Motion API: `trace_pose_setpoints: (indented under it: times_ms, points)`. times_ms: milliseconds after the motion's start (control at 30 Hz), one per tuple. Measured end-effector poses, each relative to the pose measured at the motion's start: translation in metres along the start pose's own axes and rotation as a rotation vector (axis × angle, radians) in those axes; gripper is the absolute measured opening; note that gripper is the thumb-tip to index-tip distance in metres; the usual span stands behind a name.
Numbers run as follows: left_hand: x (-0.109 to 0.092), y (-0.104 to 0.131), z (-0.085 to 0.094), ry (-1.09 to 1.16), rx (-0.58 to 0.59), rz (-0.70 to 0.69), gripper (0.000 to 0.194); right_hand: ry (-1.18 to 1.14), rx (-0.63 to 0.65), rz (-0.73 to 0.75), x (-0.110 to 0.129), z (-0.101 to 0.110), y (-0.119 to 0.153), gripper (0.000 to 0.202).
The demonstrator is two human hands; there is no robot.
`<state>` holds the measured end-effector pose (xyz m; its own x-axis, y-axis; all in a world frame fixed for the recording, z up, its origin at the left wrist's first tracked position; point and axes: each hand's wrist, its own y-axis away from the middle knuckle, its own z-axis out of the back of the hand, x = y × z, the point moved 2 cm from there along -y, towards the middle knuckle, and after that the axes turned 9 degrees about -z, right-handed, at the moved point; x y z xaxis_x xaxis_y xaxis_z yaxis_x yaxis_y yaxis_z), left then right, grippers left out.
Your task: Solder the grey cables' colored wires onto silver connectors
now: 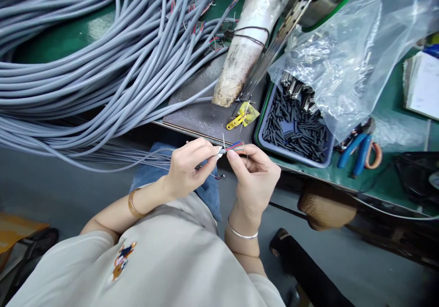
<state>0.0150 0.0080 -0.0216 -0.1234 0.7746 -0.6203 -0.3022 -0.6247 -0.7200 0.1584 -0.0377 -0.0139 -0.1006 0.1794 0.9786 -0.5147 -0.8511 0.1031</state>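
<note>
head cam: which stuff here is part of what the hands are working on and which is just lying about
In hand:
- left hand and right hand pinching the stripped cable end
- grey cable bundle

Lying about:
- tray of black tubing pieces
- plastic bag
- blue-handled pliers
- yellow clip

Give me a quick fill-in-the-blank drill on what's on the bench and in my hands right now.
1. Both hands, the left hand and the right hand, pinch the stripped end of a ____ cable with coloured wires showing.
2. The short black tubes lie in a ____ tray.
3. The pliers right of the tray have ____ handles.
4. The bench top is covered in ____.

Missing words: grey; blue; blue; green
</note>
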Motion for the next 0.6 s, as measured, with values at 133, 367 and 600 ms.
trace_pose_setpoints:
  times_ms: [133,367,600]
  points:
    - [-0.0013,0.0,0.0006,-0.044,0.027,-0.022,0.009,0.078,0.003,0.051,0.0039,0.0012,0.0021,0.01]
    - [-0.0053,0.0012,0.0023,0.077,0.013,0.131,0.006,0.285,-0.083,0.376,0.0055,-0.003,0.0088,0.005]
    - [-0.0021,0.0033,-0.0023,0.838,0.049,0.819,0.027,0.136,-0.014,0.284,0.0034,-0.0064,0.008,0.007]
